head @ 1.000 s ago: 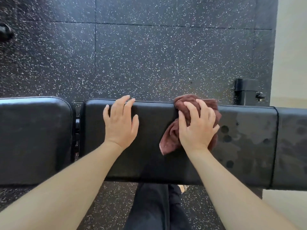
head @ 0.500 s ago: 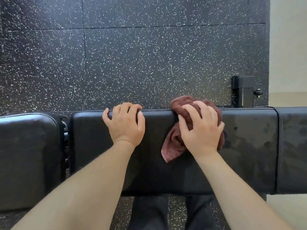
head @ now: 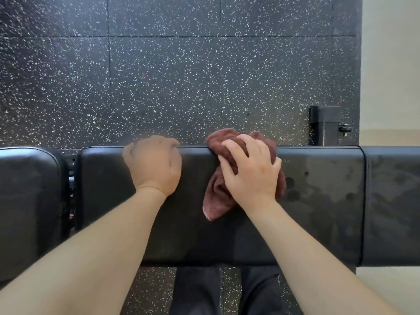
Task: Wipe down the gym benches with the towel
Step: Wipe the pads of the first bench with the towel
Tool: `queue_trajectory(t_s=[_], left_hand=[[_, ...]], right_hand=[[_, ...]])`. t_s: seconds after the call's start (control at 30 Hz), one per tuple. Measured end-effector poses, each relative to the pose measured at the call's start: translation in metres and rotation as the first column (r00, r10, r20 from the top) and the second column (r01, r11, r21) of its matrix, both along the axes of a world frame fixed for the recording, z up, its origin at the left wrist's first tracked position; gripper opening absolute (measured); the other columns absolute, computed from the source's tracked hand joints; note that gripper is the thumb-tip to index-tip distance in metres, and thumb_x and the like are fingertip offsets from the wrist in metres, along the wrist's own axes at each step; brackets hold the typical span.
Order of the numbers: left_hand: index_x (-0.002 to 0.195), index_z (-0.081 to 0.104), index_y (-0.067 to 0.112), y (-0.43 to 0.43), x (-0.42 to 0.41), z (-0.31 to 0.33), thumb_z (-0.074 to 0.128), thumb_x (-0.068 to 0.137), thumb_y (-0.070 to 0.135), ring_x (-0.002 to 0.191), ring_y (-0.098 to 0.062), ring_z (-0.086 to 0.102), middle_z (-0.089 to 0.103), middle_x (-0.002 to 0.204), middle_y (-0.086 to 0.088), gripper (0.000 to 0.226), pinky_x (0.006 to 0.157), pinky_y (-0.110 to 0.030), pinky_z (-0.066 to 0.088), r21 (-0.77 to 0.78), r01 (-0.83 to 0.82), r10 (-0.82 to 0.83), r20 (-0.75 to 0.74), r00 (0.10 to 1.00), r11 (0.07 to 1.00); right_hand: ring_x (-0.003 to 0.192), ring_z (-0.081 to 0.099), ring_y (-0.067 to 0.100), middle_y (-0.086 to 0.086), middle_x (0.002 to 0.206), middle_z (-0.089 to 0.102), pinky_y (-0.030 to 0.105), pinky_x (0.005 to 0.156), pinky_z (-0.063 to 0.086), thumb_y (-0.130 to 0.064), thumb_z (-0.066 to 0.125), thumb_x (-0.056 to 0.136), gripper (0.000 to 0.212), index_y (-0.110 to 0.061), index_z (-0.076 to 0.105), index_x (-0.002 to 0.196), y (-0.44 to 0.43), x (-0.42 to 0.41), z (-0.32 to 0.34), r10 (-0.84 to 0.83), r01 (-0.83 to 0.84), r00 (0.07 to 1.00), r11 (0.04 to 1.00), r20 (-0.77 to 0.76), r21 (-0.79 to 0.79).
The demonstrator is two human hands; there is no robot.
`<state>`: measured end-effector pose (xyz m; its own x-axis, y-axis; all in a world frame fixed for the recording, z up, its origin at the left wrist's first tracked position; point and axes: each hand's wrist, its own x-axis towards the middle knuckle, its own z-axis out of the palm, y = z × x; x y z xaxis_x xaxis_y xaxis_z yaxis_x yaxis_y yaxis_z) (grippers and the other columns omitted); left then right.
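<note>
A black padded gym bench (head: 193,235) runs across the view, its long back pad in the middle. A bunched brown towel (head: 216,196) lies on that pad and hangs over its far edge. My right hand (head: 252,171) presses down on the towel with fingers curled into it. Left of it, my left hand (head: 156,164) grips the far edge of the pad, fingers hooked over the rim. Wet streaks and round droplets (head: 318,185) mark the pad right of the towel.
A separate seat pad (head: 29,205) lies at the left across a gap with the metal hinge (head: 71,178). Another pad section (head: 393,205) continues at the right. A black frame foot (head: 327,126) stands on the speckled rubber floor beyond. My dark trouser legs show below.
The left hand has slid from flat on the pad up to its far edge and curled over it. The right hand pushed the towel farther over the far edge.
</note>
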<state>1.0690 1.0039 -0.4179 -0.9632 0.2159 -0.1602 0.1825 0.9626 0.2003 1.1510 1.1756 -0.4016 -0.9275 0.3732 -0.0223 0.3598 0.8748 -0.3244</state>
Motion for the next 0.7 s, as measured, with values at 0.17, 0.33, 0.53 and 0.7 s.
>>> queue_trajectory(t_s=[0.17, 0.33, 0.53, 0.7], left_hand=[[0.098, 0.062, 0.032, 0.000, 0.002, -0.002, 0.031, 0.089, 0.037, 0.100, -0.019, 0.049, 0.059, 0.099, 0.008, 0.033, 0.102, -0.047, 0.023, 0.006, 0.007, -0.007, -0.031, 1.000, 1.000], [0.101, 0.063, 0.028, 0.002, 0.003, 0.000, 0.027, 0.089, 0.036, 0.104, -0.022, 0.049, 0.060, 0.102, 0.005, 0.039, 0.104, -0.050, 0.021, -0.007, 0.015, -0.015, -0.027, 1.000, 1.000], [0.101, 0.063, 0.025, 0.042, 0.013, 0.006, 0.029, 0.092, 0.033, 0.100, -0.023, 0.055, 0.061, 0.104, 0.003, 0.036, 0.105, -0.051, 0.021, 0.074, 0.072, -0.075, 0.034, 0.997, 0.995], [0.101, 0.063, 0.028, 0.105, 0.032, 0.003, 0.034, 0.092, 0.038, 0.095, -0.018, 0.055, 0.061, 0.103, 0.007, 0.032, 0.090, -0.037, 0.027, 0.102, 0.213, -0.219, 0.052, 0.974, 0.972]], right_hand=[[0.118, 0.046, 0.025, -0.001, 0.127, 0.056, 0.050, 0.082, 0.038, -0.043, 0.054, 0.086, 0.028, -0.031, 0.063, 0.110, 0.049, 0.040, 0.002, -0.157, 0.157, 0.987, 0.988, 0.021, 0.011], [0.122, 0.043, 0.029, 0.001, 0.132, 0.052, 0.058, 0.087, 0.037, -0.040, 0.056, 0.088, 0.028, -0.029, 0.060, 0.113, 0.073, 0.050, 0.006, -0.282, 0.284, 0.958, 0.959, 0.048, -0.023], [0.121, 0.042, 0.022, -0.008, 0.129, 0.052, 0.053, 0.091, 0.031, -0.054, 0.056, 0.081, 0.032, -0.039, 0.060, 0.110, 0.066, 0.011, 0.003, -0.334, 0.337, 0.936, 0.941, 0.108, -0.008], [0.113, 0.047, 0.020, -0.009, 0.117, 0.057, 0.050, 0.086, 0.032, -0.050, 0.057, 0.081, 0.024, -0.036, 0.062, 0.101, 0.079, 0.010, 0.000, -0.245, 0.249, 0.966, 0.968, 0.089, -0.039]])
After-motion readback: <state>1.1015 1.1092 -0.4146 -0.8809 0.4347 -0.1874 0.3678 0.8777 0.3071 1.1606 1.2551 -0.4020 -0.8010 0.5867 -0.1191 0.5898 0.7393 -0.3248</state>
